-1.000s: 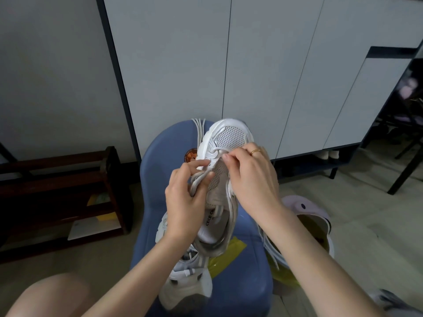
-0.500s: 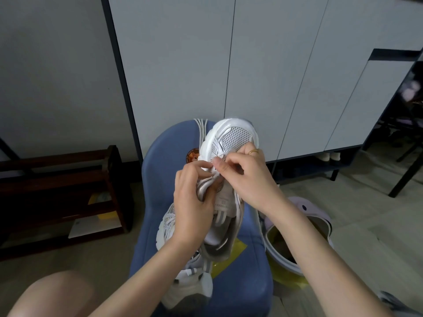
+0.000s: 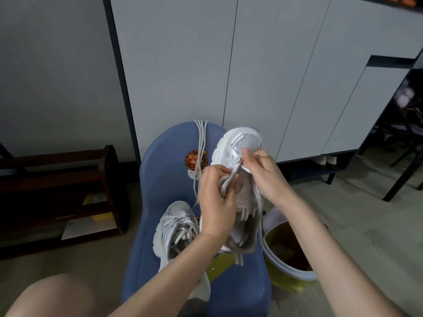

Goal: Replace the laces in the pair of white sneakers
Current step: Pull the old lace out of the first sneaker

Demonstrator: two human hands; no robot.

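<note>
Pale cabinet doors (image 3: 263,65) are filling the background, and a blue chair (image 3: 164,179) is standing before them. A white sneaker (image 3: 240,143) with a mesh toe is being held above the chair seat, toe pointing away, its tongue exposed. It is being gripped around the middle by the left hand (image 3: 215,202), fingers curled into the lacing area. A white lace (image 3: 233,177) is being pinched near the toe-end eyelets by the right hand (image 3: 263,172), thumb and forefinger closed on it. The second sneaker (image 3: 176,227), already laced, is lying on the seat below the left forearm. Loose laces (image 3: 200,143) are being draped over the chair back. Compared with half a second ago, the right hand is being shown slightly higher and further right, the lace drawn out tauter. A bin (image 3: 288,255) with a yellow liner is standing right of the chair, and a dark wooden rack (image 3: 57,179) is standing on the left.
</note>
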